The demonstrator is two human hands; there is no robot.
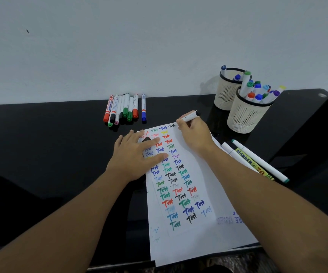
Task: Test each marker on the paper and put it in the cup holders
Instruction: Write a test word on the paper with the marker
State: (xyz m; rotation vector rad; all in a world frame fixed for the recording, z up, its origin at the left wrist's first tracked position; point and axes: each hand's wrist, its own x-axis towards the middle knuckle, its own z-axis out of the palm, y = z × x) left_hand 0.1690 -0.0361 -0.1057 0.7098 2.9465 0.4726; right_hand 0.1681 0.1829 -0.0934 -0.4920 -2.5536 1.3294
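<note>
A white marker (190,116) is pinched in the right hand (193,135) at the far end of the paper (202,184). Its long axis runs from ten o'clock, where the hidden tip meets the sheet, to two o'clock, where its black end points toward the cups. The right fingers curl round the barrel, the forearm reaching in from five o'clock. The left hand (134,157) lies flat, fingers straight and spread, pressing the paper's left edge beside rows of coloured "Test" words. A row of markers (124,109) lies at eleven o'clock by the wall. Two cup holders (245,117) full of markers stand at two o'clock. More markers (257,160) lie just right of the sheet on the black table (41,144).
</note>
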